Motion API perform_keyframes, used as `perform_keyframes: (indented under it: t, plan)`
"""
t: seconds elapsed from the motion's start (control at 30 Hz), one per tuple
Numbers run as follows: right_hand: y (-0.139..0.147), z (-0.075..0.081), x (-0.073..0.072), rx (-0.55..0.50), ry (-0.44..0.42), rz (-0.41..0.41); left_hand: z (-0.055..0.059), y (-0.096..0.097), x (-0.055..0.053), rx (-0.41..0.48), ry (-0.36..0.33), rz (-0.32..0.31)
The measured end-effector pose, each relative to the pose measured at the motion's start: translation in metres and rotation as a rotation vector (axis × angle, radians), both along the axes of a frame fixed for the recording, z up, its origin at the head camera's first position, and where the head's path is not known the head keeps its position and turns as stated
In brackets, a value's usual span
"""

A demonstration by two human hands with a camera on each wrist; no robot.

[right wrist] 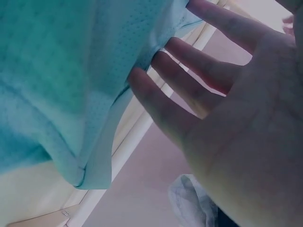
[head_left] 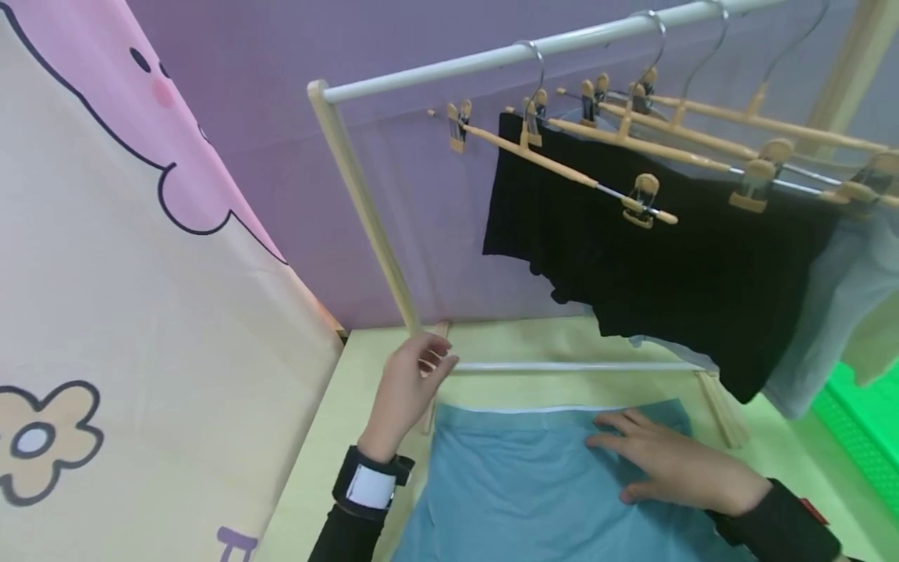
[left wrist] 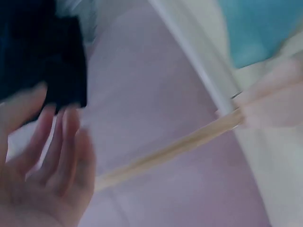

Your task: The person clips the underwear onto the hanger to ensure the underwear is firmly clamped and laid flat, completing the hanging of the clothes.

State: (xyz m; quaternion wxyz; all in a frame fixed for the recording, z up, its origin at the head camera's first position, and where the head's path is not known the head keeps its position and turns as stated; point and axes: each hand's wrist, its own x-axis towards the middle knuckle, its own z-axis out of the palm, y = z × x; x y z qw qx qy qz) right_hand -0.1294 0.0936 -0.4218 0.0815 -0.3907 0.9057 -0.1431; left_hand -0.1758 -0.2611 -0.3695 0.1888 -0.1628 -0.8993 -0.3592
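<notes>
A light blue garment (head_left: 534, 468) with a waistband lies spread on the table, its lower part out of the head view. My right hand (head_left: 667, 468) rests on its upper right, fingers spread and fingertips at the waistband (right wrist: 106, 90). Beyond the garment's upper left corner is my left hand (head_left: 410, 386), raised with fingers loosely bent and nothing in them. In the head view it overlaps the foot of the rack. The left wrist view shows the same hand (left wrist: 52, 175) blurred, with black cloth (left wrist: 42, 61) behind its fingertips.
A rack with a white top bar (head_left: 477, 61) and wooden posts (head_left: 365, 203) stands at the back. Several clip hangers hang from it; the front hanger (head_left: 562, 168) overlaps black shorts (head_left: 653, 257). Grey cloth (head_left: 836, 312) hangs behind. A green basket (head_left: 860, 437) sits at right.
</notes>
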Motion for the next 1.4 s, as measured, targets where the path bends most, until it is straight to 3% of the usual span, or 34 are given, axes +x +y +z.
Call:
perform_keyframes:
  t: [0.13, 0.27, 0.4, 0.6, 0.7, 0.87, 1.03, 1.27, 1.4]
  plan:
    - [-0.001, 0.0, 0.002, 0.012, -0.014, -0.011, 0.014, -0.006, -0.006, 0.149, 0.139, 0.137]
    - [-0.001, 0.0, 0.001, 0.003, 0.022, 0.004, 0.024, -0.01, -0.011, 0.141, 0.224, 0.233]
    - [-0.001, 0.001, 0.0, 0.006, 0.038, 0.02, 0.028, -0.01, -0.019, 0.132, 0.249, 0.312]
    - [-0.003, 0.001, 0.0, 0.022, 0.014, 0.019, 0.022, -0.008, -0.034, 0.169, 0.258, 0.462]
    - [-0.003, 0.0, 0.001, 0.025, 0.001, 0.012, 0.02, -0.007, -0.039, 0.196, 0.256, 0.5]
    - [-0.004, 0.0, 0.001, 0.039, -0.008, 0.0, 0.015, -0.008, -0.046, 0.227, 0.188, 0.474]
    - [-0.003, 0.001, 0.002, 0.033, -0.015, -0.006, 0.007, -0.012, -0.053, 0.192, 0.085, 0.368]
    - [-0.003, 0.002, 0.001, 0.044, -0.016, -0.022, -0.005, -0.015, -0.062, 0.061, 0.103, 0.306]
    - [-0.003, 0.0, 0.0, 0.027, 0.009, -0.013, -0.006, -0.018, -0.065, 0.042, 0.055, 0.272]
